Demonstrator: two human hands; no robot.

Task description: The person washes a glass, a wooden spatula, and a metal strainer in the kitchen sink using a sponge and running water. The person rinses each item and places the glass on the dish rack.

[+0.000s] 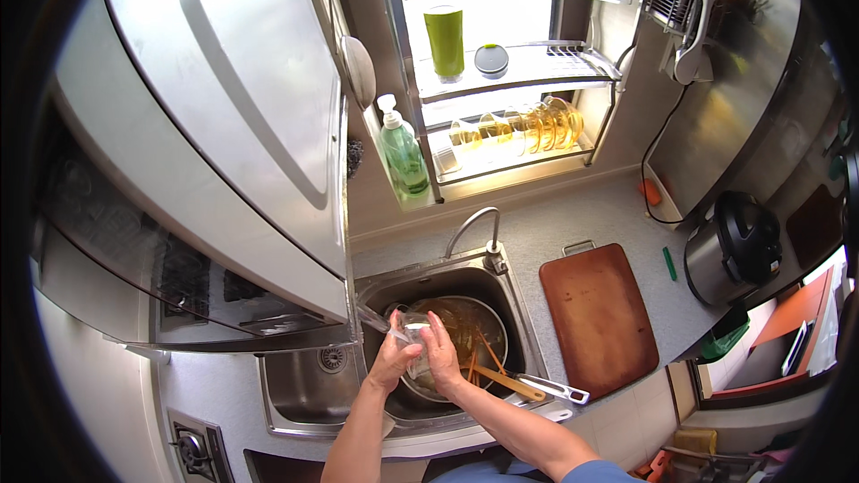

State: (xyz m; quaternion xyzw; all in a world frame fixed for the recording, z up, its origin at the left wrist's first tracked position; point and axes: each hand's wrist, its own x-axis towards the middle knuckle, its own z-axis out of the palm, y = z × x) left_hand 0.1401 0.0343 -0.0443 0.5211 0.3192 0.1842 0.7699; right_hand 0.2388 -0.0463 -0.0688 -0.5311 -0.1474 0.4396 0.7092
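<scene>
Both my hands are over the right sink basin, holding a clear glass vessel between them. My left hand grips its left side and my right hand its right side. A stream of water from the faucet at the left appears to reach the glass. Below the hands, a large round metal pot sits in the basin with murky liquid and dishes in it. Chopsticks, a wooden utensil and a metal-handled utensil lean on its rim, their ends towards the lower right.
A brown cutting board lies right of the sink, with a rice cooker beyond. A slim curved tap stands behind the basin. Left is a smaller sink basin; a cabinet overhangs it. A green soap bottle stands on the sill.
</scene>
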